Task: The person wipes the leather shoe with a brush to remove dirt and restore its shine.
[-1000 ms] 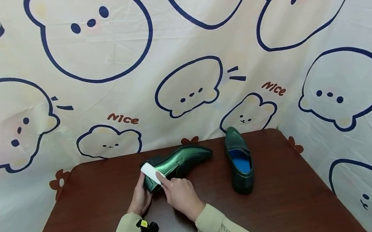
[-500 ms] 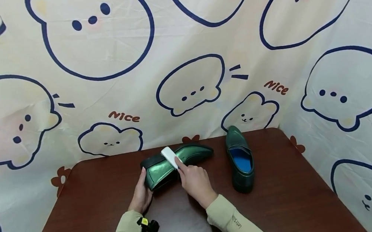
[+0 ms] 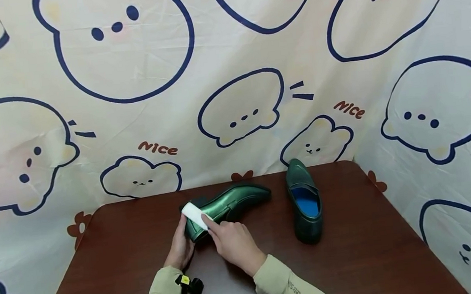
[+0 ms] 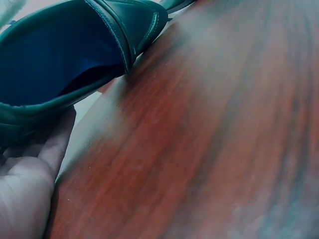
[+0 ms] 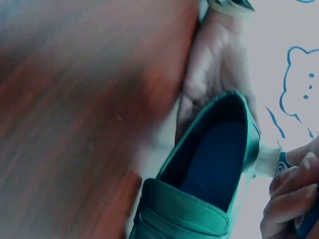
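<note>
A shiny green loafer [image 3: 236, 199] lies tipped on its side on the table, toe pointing right. My left hand [image 3: 179, 247] holds it by the heel; in the left wrist view, that hand's fingers [image 4: 57, 139] reach under the heel end, beside the dark blue lining. My right hand [image 3: 236, 244] grips a small white-backed brush [image 3: 194, 215] at the heel end of the shoe's side. Pale bristles [image 5: 269, 160] meet the outer side near the heel in the right wrist view, where blue also shows on the brush between the fingers.
The matching green loafer [image 3: 304, 202] stands upright to the right, toe toward the wall, its blue insole showing. A brown wooden table [image 3: 368, 247] carries both. White cloth [image 3: 234, 47] with cartoon bears hangs behind and at the sides.
My right hand slid the brush along the shoe's side toward its middle, then back to the heel. The left hand keeps its hold, and the shoe's tilt shifts slightly.
</note>
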Motion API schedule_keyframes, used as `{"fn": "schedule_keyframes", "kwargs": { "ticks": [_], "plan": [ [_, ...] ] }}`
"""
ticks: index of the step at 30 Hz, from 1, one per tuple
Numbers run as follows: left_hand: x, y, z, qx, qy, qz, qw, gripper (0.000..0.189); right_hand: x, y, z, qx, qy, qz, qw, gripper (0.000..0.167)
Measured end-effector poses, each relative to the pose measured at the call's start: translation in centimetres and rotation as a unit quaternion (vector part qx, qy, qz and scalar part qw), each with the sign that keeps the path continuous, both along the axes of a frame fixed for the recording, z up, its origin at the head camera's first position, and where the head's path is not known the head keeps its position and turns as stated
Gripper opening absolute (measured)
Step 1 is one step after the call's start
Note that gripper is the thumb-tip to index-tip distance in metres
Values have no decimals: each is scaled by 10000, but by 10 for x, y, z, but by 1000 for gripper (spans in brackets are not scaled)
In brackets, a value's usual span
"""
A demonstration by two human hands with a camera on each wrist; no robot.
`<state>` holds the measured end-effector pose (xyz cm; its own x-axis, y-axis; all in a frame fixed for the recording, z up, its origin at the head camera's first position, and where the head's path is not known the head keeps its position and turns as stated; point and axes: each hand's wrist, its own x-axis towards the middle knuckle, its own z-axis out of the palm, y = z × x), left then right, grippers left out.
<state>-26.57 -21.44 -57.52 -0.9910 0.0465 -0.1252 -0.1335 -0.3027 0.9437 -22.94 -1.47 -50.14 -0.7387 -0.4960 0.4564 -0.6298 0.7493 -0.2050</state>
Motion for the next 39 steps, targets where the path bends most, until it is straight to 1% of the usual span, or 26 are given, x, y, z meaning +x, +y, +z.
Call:
{"fn": "schedule_keyframes", "kwargs": {
  "ticks": [3,5,6,8,9,12,14,16,18,20,22,24,25,26,29,31,34,39],
  "plan": [
    [-2,1,-1,103,0,-16,9999,74,0,-2,-4,130,199,-20,9997,48],
    [-2,2,-1,104,-102,25,9999,75,-2,1,-6,131,318,-66,9994,48],
    [-2,2,0,91,-161,26,9998,75,-3,3,-7,107,374,-110,9992,47],
    [-3,2,0,7,-161,-49,9999,77,-6,9,-9,1,444,-303,9986,46],
    [-3,2,1,5,-139,-102,9999,77,-9,13,-10,-81,452,-438,9980,46],
    [-5,3,2,-10,93,-282,9996,76,-15,25,-9,-271,433,-840,9952,45],
    [-6,3,3,82,226,-297,9993,73,-19,31,-8,-325,372,-935,9944,46],
    [-6,3,3,145,301,-226,9992,70,-21,34,-5,-310,267,-883,9952,46],
    [-5,4,4,125,291,-161,9994,67,-21,34,-4,-328,89,-795,9963,46],
    [-4,5,5,40,235,-128,9996,65,-18,33,-2,-616,-378,-667,9952,46],
    [-3,6,4,-17,149,-125,9998,64,-13,32,0,-1041,-955,-505,9887,45],
    [-2,6,4,-66,80,-103,9999,64,-7,30,2,-1384,-1397,-299,9800,46],
    [-1,6,3,-48,28,-59,10000,63,-3,28,2,-1473,-1535,-199,9769,46],
    [0,6,3,-53,-8,-10,10000,63,-1,27,2,-1445,-1577,-111,9768,46],
    [2,4,3,-60,-102,134,9998,62,4,22,-5,-1070,-1307,58,9856,46],
    [3,3,3,-116,-142,169,9997,62,4,21,-10,-899,-1100,51,9898,46],
    [3,2,4,-141,-163,112,9997,60,0,25,-14,-818,-908,-154,9924,46],
    [1,2,4,-115,-115,24,9999,58,-10,41,-12,-741,-751,-695,9920,46]
  ]
}}
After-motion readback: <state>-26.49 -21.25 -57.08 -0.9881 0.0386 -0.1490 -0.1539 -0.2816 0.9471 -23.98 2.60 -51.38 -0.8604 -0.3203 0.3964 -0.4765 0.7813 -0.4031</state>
